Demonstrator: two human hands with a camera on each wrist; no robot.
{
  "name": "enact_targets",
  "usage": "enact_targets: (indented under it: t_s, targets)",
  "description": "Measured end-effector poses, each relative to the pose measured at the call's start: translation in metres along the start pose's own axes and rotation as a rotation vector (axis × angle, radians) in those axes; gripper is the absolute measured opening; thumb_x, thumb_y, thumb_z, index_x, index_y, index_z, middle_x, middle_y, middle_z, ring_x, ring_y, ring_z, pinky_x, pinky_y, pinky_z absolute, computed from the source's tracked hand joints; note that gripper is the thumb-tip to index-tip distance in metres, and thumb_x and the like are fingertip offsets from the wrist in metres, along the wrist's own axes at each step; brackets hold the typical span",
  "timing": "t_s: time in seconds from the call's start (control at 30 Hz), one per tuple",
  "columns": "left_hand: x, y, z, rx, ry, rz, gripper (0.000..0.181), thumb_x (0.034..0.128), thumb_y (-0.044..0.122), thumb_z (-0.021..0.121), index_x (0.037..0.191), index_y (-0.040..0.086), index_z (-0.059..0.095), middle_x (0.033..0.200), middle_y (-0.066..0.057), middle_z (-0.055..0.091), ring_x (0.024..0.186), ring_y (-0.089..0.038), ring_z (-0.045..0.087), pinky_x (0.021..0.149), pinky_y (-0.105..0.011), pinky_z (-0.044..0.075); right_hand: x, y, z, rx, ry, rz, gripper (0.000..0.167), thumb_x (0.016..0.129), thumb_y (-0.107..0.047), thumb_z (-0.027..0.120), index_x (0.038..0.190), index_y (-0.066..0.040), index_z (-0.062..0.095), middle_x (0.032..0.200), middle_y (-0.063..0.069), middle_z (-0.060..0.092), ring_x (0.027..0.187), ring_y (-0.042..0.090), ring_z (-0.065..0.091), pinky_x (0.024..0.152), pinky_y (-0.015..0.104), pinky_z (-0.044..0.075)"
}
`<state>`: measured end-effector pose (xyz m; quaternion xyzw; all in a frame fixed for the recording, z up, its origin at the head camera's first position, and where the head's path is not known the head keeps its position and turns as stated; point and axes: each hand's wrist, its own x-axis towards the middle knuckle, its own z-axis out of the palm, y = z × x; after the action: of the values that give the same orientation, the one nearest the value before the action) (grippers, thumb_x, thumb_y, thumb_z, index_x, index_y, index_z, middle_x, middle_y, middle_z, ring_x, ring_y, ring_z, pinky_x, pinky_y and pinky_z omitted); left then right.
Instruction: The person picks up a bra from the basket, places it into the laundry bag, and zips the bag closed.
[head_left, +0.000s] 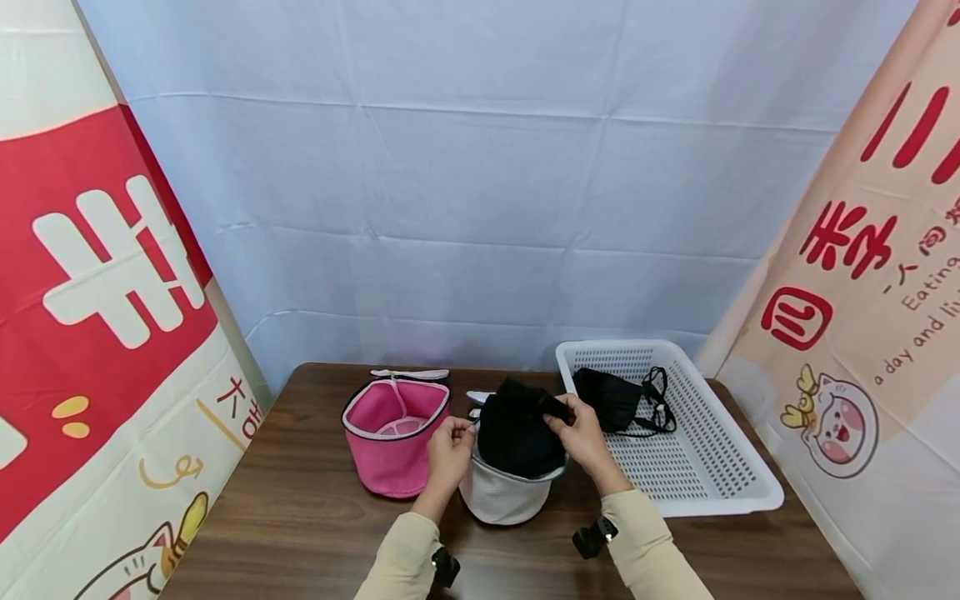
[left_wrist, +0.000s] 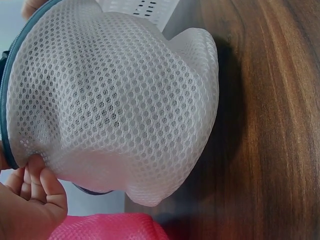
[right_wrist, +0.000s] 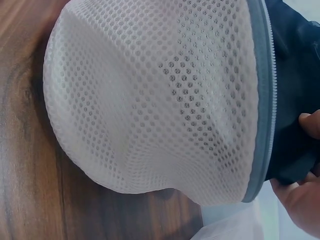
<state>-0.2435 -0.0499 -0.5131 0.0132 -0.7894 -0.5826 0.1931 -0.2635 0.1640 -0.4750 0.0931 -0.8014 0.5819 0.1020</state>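
Observation:
A white mesh laundry bag (head_left: 504,498) with a grey zipped rim stands open on the table, its mesh wall filling both wrist views. Bunched black fabric (head_left: 517,433), perhaps a garment, pokes up out of its mouth. At the bag's left edge my left hand (head_left: 450,454) pinches the rim, as the left wrist view shows. On the right side my right hand (right_wrist: 302,202) grips the black fabric between thumb and fingers, just above the zip. How much fabric lies inside the bag is hidden by its wall.
Left of the white bag stands an open pink mesh laundry bag (head_left: 390,467) with a light pink strapped item (head_left: 402,426) inside. At the right, a white perforated basket (head_left: 720,454) holds a black item with thin straps (head_left: 609,398). Cloth hangings surround the brown table (head_left: 300,517).

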Motion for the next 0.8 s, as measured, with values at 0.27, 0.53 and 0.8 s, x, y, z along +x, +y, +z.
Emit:
enact_targets:
  t_s: [0.27, 0.53, 0.8]
  targets:
    - [0.002, -0.002, 0.002, -0.004, 0.004, 0.015, 0.005, 0.0847, 0.005, 0.064, 0.080, 0.003, 0.063, 0.065, 0.002, 0.058, 0.058, -0.006, 0.051, 0.055, -0.022, 0.042, 0.005, 0.013, 0.005, -0.050, -0.009, -0.040, 0.015, 0.079, 0.009, 0.065, 0.091, 0.000, 0.063, 0.087, 0.011, 0.063, 0.081, 0.023, 0.056, 0.070, 0.031, 0.045]
    - [0.000, -0.004, 0.002, -0.003, 0.002, 0.019, 0.004, 0.0844, 0.003, 0.064, 0.080, 0.005, 0.063, 0.065, 0.002, 0.057, 0.057, -0.005, 0.050, 0.053, -0.022, 0.041, 0.004, 0.018, 0.006, -0.092, -0.050, -0.015, 0.018, 0.078, 0.009, 0.065, 0.092, -0.003, 0.065, 0.089, 0.009, 0.064, 0.082, 0.023, 0.056, 0.072, 0.034, 0.045]
    - [0.002, -0.003, 0.001, -0.011, -0.002, 0.000, 0.004, 0.0838, 0.005, 0.064, 0.080, 0.004, 0.062, 0.067, 0.002, 0.056, 0.059, -0.006, 0.049, 0.056, -0.022, 0.041, 0.004, 0.021, 0.006, -0.113, -0.067, -0.010, 0.017, 0.077, 0.011, 0.063, 0.089, -0.001, 0.064, 0.086, 0.008, 0.062, 0.081, 0.023, 0.055, 0.073, 0.036, 0.043]
